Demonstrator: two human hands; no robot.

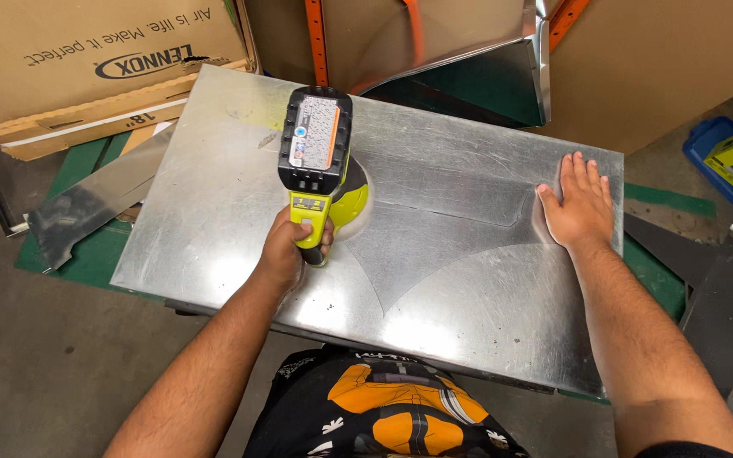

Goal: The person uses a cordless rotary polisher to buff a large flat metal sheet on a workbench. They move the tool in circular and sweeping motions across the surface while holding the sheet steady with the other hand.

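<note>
A: Checking the left hand (286, 254) first: what does its grip have hold of?

B: The grip is wrapped fully around the handle of a yellow-green cordless power tool (320, 161). Its black battery pack faces up, above the grip. The tool head sits just beyond the grip, pressed down on the metal sheet (214, 195).

A: And the right hand (579, 203)?

B: Open and flat, fingers spread, palm down on the sheet near its far right edge. It holds nothing; it only presses. It lies well apart from the tool, to the right of the left grip.

A: How far along does the work appear?

B: Judging by the surface, partly done. A curved line runs from the tool head down and right of the grip, then arcs up toward the right hand, enclosing a duller, fan-shaped area. Whether this is a cut or only a mark cannot be told. The tool stands at one end of that line.

A: Where does the sheet rest?

B: On a table with a green edge (86, 254), directly under both hands. Cardboard boxes (78, 59) stand beyond the grip to the left; a bent metal duct piece (485, 68) lies beyond it to the right.
</note>
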